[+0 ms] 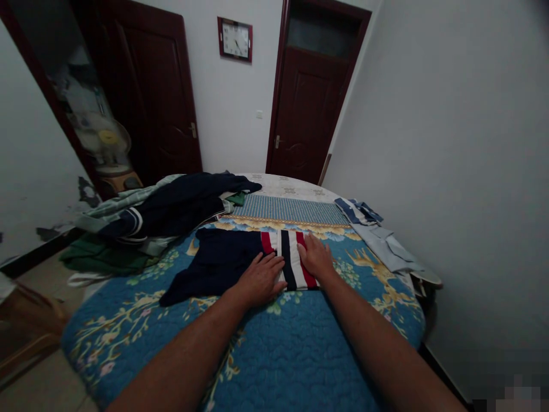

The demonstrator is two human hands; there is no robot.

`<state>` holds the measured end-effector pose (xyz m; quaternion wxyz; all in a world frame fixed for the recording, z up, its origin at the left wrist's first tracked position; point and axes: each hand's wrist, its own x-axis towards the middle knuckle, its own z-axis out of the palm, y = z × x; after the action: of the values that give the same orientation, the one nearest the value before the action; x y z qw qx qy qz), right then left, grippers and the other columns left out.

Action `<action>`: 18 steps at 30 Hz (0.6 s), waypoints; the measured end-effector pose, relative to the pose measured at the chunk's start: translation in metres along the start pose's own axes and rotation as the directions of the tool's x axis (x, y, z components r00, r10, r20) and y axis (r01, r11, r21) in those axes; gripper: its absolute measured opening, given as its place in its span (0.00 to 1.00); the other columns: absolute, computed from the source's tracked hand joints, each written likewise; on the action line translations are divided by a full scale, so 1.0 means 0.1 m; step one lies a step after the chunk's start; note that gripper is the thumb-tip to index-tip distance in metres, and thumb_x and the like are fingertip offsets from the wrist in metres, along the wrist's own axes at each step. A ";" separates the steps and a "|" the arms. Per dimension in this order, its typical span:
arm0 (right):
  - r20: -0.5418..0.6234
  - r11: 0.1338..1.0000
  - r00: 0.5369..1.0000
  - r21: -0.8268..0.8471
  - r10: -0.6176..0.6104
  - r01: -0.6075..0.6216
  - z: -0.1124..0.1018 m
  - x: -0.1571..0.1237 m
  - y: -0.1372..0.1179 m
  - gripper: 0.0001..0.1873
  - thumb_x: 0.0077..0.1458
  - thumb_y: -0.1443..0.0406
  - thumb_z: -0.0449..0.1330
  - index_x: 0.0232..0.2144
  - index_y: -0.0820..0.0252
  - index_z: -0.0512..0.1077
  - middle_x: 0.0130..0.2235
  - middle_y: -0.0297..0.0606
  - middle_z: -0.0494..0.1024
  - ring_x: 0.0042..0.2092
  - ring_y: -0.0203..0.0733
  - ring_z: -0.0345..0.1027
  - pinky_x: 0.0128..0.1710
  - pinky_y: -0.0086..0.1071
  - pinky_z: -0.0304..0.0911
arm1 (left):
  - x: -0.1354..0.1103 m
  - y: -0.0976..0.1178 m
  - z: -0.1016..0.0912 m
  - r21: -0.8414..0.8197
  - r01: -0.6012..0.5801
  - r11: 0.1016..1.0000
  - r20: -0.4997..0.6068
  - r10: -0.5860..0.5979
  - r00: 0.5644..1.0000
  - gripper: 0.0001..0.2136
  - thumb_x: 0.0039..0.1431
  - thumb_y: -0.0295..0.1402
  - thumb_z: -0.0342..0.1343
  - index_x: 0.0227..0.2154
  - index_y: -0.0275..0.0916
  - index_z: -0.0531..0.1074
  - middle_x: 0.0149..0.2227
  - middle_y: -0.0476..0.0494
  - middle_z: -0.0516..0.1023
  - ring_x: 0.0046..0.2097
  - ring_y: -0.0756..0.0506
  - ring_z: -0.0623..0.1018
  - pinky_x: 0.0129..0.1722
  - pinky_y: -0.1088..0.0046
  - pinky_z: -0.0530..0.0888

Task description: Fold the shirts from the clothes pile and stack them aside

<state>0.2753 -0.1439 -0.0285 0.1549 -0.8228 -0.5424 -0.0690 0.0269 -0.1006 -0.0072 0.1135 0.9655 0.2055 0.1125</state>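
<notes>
A folded navy garment with red, white and navy stripes lies on a blue floral quilted cover. It stretches from left to right across the middle. My left hand rests flat on it where the plain navy meets the stripes, fingers stretched out. At the striped right end lies my right hand, its thumb on the stripes and its fingers apart over the folded edge. Both palms face down, so what lies beneath them is hidden.
A heap of dark clothes with green and light pieces sits at the back left. Folded pale clothes lie along the right edge of the quilted cover. A wooden stool stands at the lower left; a wall rises on the right.
</notes>
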 end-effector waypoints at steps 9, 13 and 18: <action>0.033 0.998 0.999 -0.060 0.010 -0.008 -0.15 -0.80 0.20 0.37 0.74 0.50 0.48 0.74 0.66 0.60 0.75 0.58 0.60 0.78 0.65 0.44 0.73 0.63 0.43 | -0.02 -0.02 -0.06 -0.026 -0.035 0.999 -0.022 0.035 0.999 0.25 0.71 0.43 0.57 0.66 0.40 0.73 0.71 0.33 0.72 0.74 0.32 0.66 0.75 0.41 0.55; 0.031 1.000 0.999 -0.021 0.021 -0.020 -0.18 -0.98 0.28 0.37 0.73 0.50 0.49 0.74 0.66 0.61 0.74 0.57 0.63 0.76 0.66 0.50 0.74 0.61 0.44 | -0.06 -0.06 -0.09 -0.018 -0.122 0.992 -0.060 0.121 0.991 0.15 0.70 0.38 0.58 0.55 0.41 0.80 0.63 0.36 0.79 0.69 0.35 0.73 0.74 0.41 0.56; -0.018 0.993 1.000 0.116 0.021 -0.019 -0.24 -0.85 0.38 0.35 0.72 0.53 0.50 0.71 0.69 0.65 0.67 0.60 0.72 0.70 0.60 0.64 0.70 0.51 0.56 | -0.08 -0.16 -0.22 0.032 -0.104 0.994 -0.234 0.109 0.966 0.10 0.72 0.34 0.55 0.42 0.40 0.82 0.51 0.39 0.85 0.62 0.37 0.78 0.73 0.45 0.59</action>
<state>0.2769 -0.2398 -0.0369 0.2083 -0.8171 -0.5358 -0.0436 0.0083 -0.0862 0.0082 0.0730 0.9561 0.1665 0.2299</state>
